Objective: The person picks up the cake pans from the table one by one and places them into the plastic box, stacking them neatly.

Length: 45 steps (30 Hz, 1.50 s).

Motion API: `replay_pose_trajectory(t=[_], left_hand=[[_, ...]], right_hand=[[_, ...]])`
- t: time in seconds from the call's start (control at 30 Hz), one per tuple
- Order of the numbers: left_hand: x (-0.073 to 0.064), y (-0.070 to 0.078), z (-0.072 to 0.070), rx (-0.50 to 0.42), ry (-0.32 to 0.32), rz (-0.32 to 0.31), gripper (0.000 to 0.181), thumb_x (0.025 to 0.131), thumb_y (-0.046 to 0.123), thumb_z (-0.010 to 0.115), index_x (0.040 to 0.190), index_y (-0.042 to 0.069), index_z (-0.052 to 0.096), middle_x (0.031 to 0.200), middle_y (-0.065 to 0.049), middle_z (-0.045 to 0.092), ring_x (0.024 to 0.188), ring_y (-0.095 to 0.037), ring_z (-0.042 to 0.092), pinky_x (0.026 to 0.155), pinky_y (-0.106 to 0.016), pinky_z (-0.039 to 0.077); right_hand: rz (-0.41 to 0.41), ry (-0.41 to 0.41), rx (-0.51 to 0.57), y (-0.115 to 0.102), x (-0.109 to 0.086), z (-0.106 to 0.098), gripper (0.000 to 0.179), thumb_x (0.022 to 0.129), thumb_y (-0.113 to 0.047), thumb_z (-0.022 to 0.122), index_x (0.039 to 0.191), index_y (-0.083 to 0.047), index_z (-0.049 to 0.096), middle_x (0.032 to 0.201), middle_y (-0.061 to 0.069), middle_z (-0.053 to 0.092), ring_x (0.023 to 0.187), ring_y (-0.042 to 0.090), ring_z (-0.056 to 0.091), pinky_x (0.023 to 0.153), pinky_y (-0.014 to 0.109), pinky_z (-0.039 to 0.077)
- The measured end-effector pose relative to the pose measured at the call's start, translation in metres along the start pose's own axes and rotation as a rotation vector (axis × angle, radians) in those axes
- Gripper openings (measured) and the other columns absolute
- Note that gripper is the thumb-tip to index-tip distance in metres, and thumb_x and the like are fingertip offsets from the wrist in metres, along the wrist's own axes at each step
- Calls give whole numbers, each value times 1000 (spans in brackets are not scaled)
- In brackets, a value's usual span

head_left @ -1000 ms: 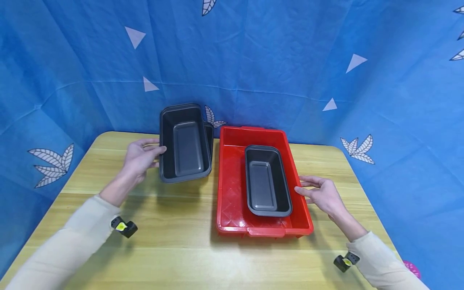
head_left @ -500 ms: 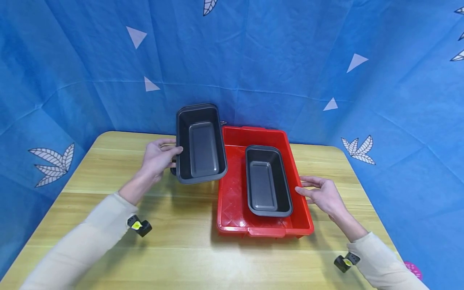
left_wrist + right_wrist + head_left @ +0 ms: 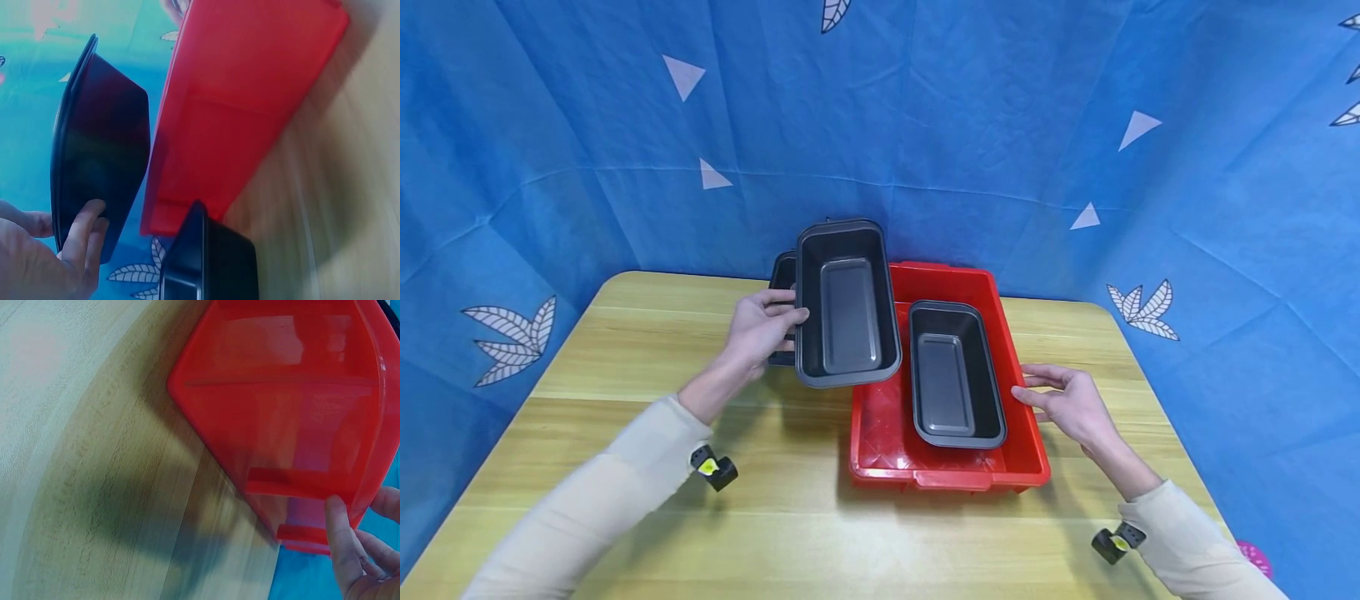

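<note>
My left hand holds a dark grey loaf pan by its left rim, thumb over the edge and fingers against the outer wall. The pan hangs in the air, tilted toward me, overlapping the left wall of a red plastic bin in the head view. Inside the bin, toward its right side, lies a second loaf pan. My right hand pinches the bin's right rim; in the right wrist view its fingers lie along the outer wall.
Another dark pan stands on the wooden table left of the bin, mostly hidden behind the held pan in the head view. A blue patterned cloth hangs close behind the table's back edge.
My left hand has carried the loaf pan rightward, from beside the bin to over its left edge. The pan standing behind now shows on the left. My right hand and the bin stay put.
</note>
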<state>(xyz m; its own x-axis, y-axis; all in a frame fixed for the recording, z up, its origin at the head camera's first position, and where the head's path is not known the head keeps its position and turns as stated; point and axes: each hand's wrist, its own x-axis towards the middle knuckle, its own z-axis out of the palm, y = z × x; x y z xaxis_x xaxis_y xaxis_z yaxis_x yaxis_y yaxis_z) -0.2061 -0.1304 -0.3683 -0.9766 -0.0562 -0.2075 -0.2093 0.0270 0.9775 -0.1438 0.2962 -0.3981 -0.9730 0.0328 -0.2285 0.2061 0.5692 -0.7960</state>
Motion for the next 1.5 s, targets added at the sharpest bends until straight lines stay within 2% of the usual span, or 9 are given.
replay_pose_trajectory(t=[0.27,0.53,0.77,0.97,1.07,1.23,1.5], left_hand=[[-1,-1,15,-12,-8,-9,46,99,7,68,142,-3,56,116,-10,66,79,-4,68,58,-19,62],[0,0,29,-16,-15,-15,45,98,6,69,141,-2,58,116,-12,68,77,-5,68,56,-20,61],[-1,3,43,-5,-36,-27,46,97,7,70,141,0,59,132,-22,69,73,-7,67,57,-19,61],[1,2,59,-25,-52,-38,45,97,5,70,140,1,59,128,-19,70,69,-8,62,53,-17,58],[1,1,66,-34,-59,-52,44,97,5,71,139,2,59,127,-18,70,69,-9,64,53,-18,58],[0,-1,75,-37,-78,-72,42,97,5,71,138,4,60,128,-19,71,76,-15,72,58,-23,63],[-4,-4,90,16,-108,-95,40,99,9,71,137,7,61,128,-16,71,100,-26,75,78,-36,69]], right_hand=[[4,-5,3,-1,0,0,64,98,-27,76,151,0,54,140,30,63,96,12,74,78,35,69],[15,-6,0,-2,0,0,64,98,-28,76,152,-1,53,141,30,63,96,13,74,79,36,69],[16,-13,0,-1,0,-1,66,98,-30,76,152,-1,53,142,29,63,97,13,74,79,34,68],[9,-14,5,-2,0,-1,65,98,-29,76,152,-1,53,141,29,64,96,11,75,78,33,68],[8,-16,6,-2,0,-1,65,98,-29,76,152,0,53,141,29,63,96,11,75,78,33,68],[14,-19,-5,-2,0,-2,66,98,-29,76,153,0,52,142,30,63,98,13,74,79,34,68],[27,-17,-9,-2,0,-2,66,98,-28,76,153,-1,52,142,30,62,100,15,75,80,35,68]])
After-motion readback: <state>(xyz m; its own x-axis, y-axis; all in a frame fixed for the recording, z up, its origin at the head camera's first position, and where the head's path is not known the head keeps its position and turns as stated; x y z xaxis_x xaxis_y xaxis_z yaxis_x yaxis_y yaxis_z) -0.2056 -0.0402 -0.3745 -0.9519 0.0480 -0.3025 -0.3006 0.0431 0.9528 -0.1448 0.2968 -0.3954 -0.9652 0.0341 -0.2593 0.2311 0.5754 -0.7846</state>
